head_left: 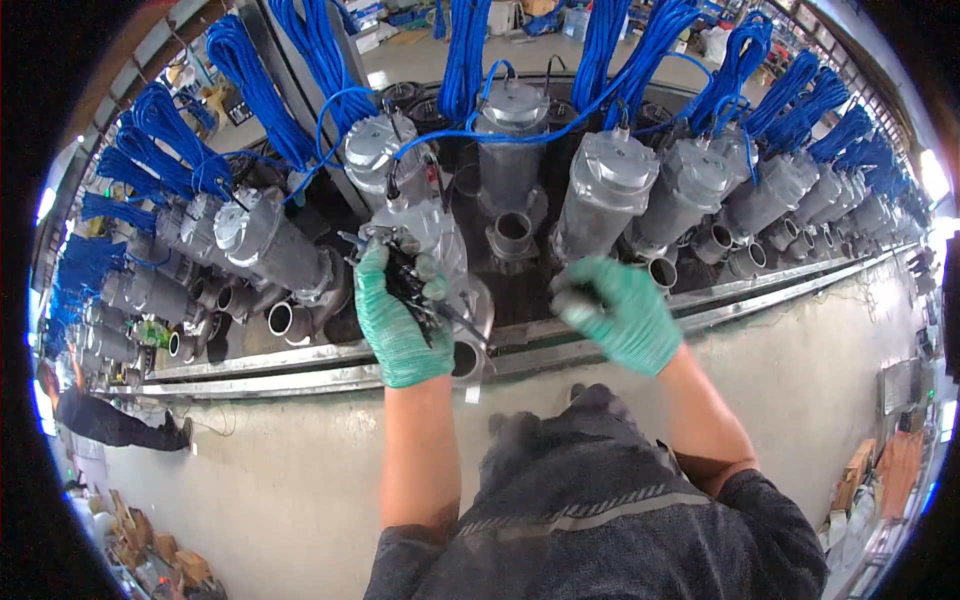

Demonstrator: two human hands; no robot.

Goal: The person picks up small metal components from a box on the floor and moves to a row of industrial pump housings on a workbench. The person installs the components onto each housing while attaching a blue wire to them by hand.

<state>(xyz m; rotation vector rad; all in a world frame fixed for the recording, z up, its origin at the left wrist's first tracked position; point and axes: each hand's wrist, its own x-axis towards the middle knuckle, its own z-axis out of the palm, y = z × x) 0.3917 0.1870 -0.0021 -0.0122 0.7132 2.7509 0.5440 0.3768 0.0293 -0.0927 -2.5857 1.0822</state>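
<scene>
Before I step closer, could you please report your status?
Left grip closed around thin dark pieces. Right grip blurred, contents unclear. Blue cable crosses the middle grey cylinder.

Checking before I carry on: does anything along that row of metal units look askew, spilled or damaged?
One loose blue cable runs across the middle metal unit, while most blue cable is gathered in coils, so it looks untidy. No clear spill or damage shows.
</scene>
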